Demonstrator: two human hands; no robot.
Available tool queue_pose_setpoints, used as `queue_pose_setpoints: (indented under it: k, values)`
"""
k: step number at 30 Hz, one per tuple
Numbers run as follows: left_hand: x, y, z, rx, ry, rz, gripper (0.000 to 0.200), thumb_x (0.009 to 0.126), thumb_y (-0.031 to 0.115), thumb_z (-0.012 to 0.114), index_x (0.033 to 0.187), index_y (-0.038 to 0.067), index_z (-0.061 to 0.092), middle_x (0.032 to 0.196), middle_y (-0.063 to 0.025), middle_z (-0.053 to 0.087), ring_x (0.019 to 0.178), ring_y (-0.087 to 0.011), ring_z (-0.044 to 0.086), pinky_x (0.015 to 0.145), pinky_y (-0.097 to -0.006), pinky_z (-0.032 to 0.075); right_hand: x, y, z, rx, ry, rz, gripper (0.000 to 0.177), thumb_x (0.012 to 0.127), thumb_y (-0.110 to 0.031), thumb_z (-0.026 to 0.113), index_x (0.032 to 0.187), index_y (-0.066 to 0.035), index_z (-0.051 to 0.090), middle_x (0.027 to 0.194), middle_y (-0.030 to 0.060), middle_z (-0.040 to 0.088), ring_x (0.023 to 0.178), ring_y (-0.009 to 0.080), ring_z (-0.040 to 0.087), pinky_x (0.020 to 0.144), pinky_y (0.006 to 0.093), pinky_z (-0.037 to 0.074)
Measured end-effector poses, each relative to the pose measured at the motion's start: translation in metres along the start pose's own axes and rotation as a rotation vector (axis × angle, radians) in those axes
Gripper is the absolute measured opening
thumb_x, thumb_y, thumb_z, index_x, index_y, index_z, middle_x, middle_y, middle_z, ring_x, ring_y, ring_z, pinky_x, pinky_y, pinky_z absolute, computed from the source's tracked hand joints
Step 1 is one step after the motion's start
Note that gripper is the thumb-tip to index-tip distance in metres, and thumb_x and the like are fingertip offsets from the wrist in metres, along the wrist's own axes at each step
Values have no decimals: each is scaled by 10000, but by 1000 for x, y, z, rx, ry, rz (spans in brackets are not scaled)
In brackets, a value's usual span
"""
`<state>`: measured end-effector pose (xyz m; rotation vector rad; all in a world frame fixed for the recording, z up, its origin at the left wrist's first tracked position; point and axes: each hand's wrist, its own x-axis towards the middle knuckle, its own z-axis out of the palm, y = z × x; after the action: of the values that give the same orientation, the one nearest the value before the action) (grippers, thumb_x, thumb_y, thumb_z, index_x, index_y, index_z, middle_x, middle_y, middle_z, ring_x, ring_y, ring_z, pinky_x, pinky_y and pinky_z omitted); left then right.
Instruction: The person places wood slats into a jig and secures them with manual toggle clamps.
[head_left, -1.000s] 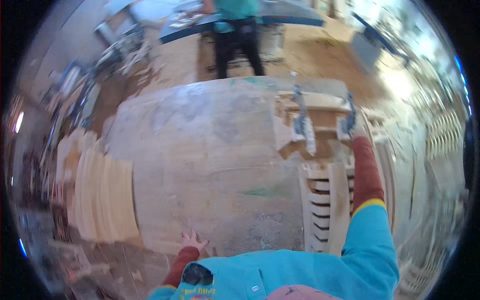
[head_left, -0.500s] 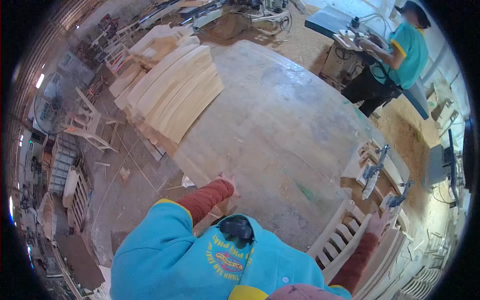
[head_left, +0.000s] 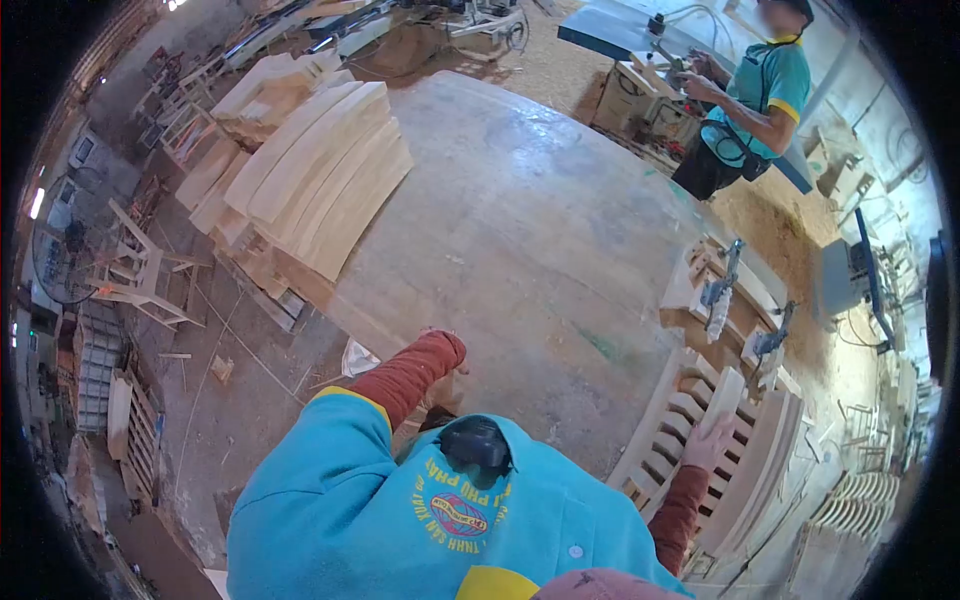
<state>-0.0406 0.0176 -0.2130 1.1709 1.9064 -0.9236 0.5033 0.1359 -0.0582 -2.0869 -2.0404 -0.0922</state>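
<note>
My right hand (head_left: 708,445) is closed around a pale wooden bar (head_left: 724,396), which lies over a slatted wooden frame (head_left: 655,415). The frame has curved slats between two rails and sits at the right edge of the large table (head_left: 500,230). Just beyond it, metal clamps (head_left: 718,290) are fixed to curved wooden pieces (head_left: 682,278). My left hand (head_left: 460,362) is over the near table edge, largely hidden by its red sleeve, so its fingers cannot be made out.
A stack of curved wooden boards (head_left: 320,170) stands on the table's left side. Behind the table, a person in a turquoise shirt (head_left: 765,95) works at a dark bench (head_left: 625,35). A wooden chair frame (head_left: 145,270) stands on the floor at left.
My right hand has shifted left and now sits on the bar over the slats. The left hand's fingers have turned out of sight. The whole view has shifted slightly.
</note>
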Motion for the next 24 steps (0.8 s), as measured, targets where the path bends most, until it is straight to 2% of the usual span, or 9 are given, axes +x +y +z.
queue_pose_setpoints:
  k: [3, 8, 11, 13, 15, 16, 19, 22, 24]
  values:
    - [13, -1, 12, 4, 45, 12, 861, 668, 702, 596, 1359, 227, 404, 1425, -16, 366, 1312, -271, 335, 1063, -491, 243, 1, -6, -3, -5, 30, 12, 698, 794, -265, 609, 1397, -107, 297, 1390, 227, 307, 1276, 374, 315, 1040, 455, 289]
    - [-85, -17, -30, 5, 115, 131, 627, 785, 550, 566, 1308, 218, 472, 1377, -39, 434, 1277, -260, 389, 1026, -466, 307, 3, 5, 9, -7, 53, -9, 669, 796, -250, 616, 1381, -100, 328, 1376, 227, 325, 1279, 372, 304, 1046, 462, 275]
    - [-46, -19, 1, -135, 255, 96, 632, 845, 497, 502, 1334, 110, 400, 1266, -180, 507, 1203, -381, 430, 999, -482, 339, -5, -20, -7, -168, 100, 30, 669, 797, -234, 607, 1376, -60, 321, 1360, 239, 353, 1260, 403, 319, 1056, 476, 255]
    - [-68, -29, -1, -190, 300, 190, 521, 890, 412, 442, 1312, 107, 427, 1265, -185, 504, 1197, -386, 429, 989, -484, 343, -12, -56, -12, -142, 178, -22, 636, 795, -214, 600, 1355, -41, 352, 1360, 228, 368, 1257, 400, 330, 1061, 476, 251]
    - [-67, -23, 11, -311, 400, 13, 465, 879, 367, 455, 1271, 118, 477, 1246, -172, 523, 1206, -370, 424, 977, -485, 349, -23, -75, 1, -13, 262, -144, 592, 793, -174, 591, 1332, -32, 392, 1371, 198, 373, 1266, 371, 337, 1069, 470, 247]
    - [-67, -23, 15, -328, 432, -27, 441, 874, 346, 460, 1251, 122, 500, 1235, -167, 533, 1208, -363, 423, 971, -485, 353, -26, -93, 3, 76, 241, -176, 585, 791, -155, 591, 1330, -34, 399, 1372, 192, 376, 1269, 356, 342, 1065, 460, 256]
    - [-71, -33, 9, -169, 380, 130, 395, 872, 295, 466, 1224, 131, 538, 1242, -140, 535, 1223, -341, 412, 965, -503, 350, -43, -153, -2, 379, 79, -225, 576, 784, -98, 595, 1328, -39, 414, 1372, 179, 386, 1276, 312, 356, 1043, 423, 298]
    - [-56, -40, 8, -136, 273, 232, 385, 883, 254, 467, 1241, 133, 540, 1317, -103, 490, 1272, -320, 374, 976, -552, 325, -53, -166, 22, 524, -91, -316, 587, 785, -69, 601, 1339, -49, 408, 1354, 169, 413, 1252, 302, 395, 1004, 383, 337]
    - [-59, -47, 8, -138, 258, 278, 390, 879, 256, 477, 1241, 126, 538, 1325, -100, 485, 1273, -331, 374, 984, -555, 319, -65, -193, 11, 497, -198, -255, 595, 788, -82, 619, 1342, -59, 405, 1343, 154, 431, 1171, 280, 476, 927, 350, 406]
